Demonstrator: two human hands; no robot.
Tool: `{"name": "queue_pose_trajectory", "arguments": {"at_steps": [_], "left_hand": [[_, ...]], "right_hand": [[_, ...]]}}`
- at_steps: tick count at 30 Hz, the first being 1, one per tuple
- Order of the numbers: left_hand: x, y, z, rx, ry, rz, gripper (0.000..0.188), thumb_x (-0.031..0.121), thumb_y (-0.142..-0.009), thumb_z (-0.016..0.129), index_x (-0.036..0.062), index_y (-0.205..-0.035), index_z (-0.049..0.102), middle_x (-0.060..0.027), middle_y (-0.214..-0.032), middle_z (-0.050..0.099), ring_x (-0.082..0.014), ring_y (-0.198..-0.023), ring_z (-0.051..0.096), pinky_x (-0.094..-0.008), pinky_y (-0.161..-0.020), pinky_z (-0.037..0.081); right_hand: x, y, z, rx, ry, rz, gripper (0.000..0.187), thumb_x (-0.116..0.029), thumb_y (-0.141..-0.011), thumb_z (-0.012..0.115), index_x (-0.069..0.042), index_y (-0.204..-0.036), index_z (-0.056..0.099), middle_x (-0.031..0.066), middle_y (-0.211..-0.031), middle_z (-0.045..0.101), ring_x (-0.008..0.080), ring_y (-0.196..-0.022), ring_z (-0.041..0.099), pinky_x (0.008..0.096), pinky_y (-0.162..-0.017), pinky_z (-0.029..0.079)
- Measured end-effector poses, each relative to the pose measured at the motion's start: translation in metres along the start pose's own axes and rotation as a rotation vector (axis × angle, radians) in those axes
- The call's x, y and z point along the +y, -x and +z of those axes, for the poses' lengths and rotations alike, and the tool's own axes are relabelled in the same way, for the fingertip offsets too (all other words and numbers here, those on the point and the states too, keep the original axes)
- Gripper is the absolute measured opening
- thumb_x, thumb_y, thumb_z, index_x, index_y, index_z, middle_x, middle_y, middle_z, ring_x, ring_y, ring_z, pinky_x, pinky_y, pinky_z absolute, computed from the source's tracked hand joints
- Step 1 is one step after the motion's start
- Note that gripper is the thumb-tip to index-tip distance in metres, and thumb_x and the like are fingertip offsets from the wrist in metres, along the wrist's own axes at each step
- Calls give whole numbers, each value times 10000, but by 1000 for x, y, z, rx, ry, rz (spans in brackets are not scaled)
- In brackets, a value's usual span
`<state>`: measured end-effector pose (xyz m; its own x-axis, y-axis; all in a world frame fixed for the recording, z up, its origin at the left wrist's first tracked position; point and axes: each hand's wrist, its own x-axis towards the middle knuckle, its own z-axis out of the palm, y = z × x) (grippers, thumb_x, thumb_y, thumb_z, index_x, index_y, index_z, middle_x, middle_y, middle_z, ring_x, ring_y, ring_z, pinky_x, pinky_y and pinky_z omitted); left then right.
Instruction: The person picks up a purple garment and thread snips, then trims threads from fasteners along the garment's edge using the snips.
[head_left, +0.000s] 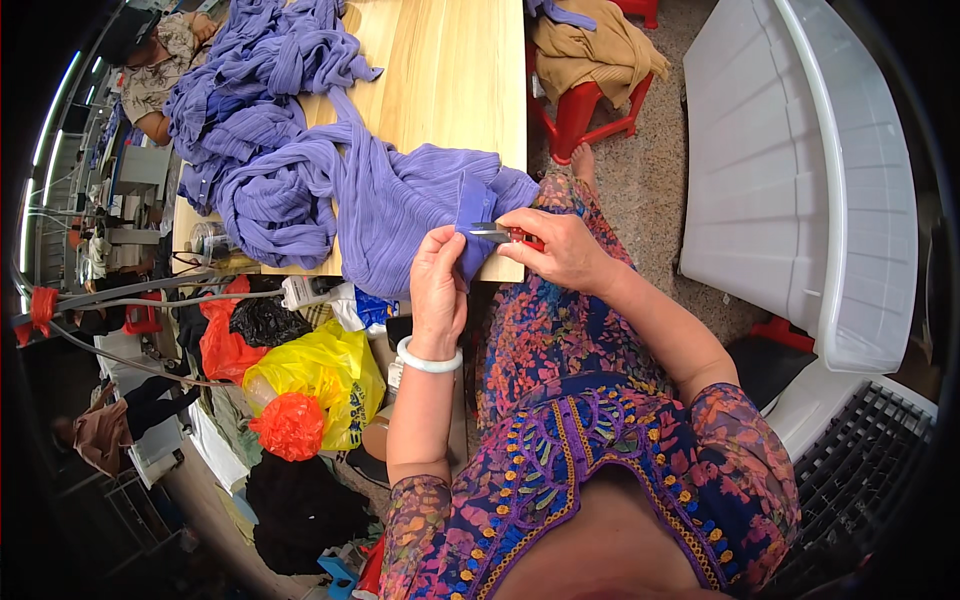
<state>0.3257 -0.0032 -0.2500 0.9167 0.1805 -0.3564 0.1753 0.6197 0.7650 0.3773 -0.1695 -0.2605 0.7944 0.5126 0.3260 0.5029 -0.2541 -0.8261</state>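
A purple striped-weave garment (400,200) lies over the near corner of the wooden table, with a flat, folded part (474,204) at its right end. My left hand (438,272) is closed, pinching the edge of that part between thumb and fingers. In my right hand (562,250) is a small pair of thread snips (490,232) with red handles and dark metal blades. The blades point left and touch or nearly touch the cloth right beside my left fingertips. Whether a thread lies between them is too small to tell.
More purple garments (270,120) heap up on the left of the wooden table (450,70). A red stool (580,115) bears brown cloth (595,50). A large whitish plastic bin (760,170) stands at right. Yellow (335,375) and red bags lie below left. Another person (165,80) sits far left.
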Motion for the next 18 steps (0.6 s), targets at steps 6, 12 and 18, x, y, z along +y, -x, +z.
{"name": "queue_pose_trajectory", "arguments": {"at_steps": [6,12,18], "left_hand": [[-1,-1,-1,0,-7,-6,84,53,-846,519,31,-927,526,-39,-864,584,-86,-753,558,-203,-714,461],[0,-2,0,13,15,-18,80,50,-846,516,29,-923,525,-40,-860,587,-90,-753,562,-204,-710,463],[0,-3,2,10,8,-59,78,51,-847,519,38,-924,525,-34,-855,583,-87,-750,558,-201,-699,465]], "right_hand": [[-1,-1,0,35,-27,23,223,-203,-767,619,-42,-914,569,121,-780,595,260,-676,598,313,-585,463],[5,0,0,97,-60,66,216,-188,-771,622,-40,-915,558,121,-744,577,244,-647,587,303,-581,454],[1,0,8,92,-206,194,353,-163,-762,643,-31,-1047,481,72,-754,553,148,-676,548,263,-613,438]]}}
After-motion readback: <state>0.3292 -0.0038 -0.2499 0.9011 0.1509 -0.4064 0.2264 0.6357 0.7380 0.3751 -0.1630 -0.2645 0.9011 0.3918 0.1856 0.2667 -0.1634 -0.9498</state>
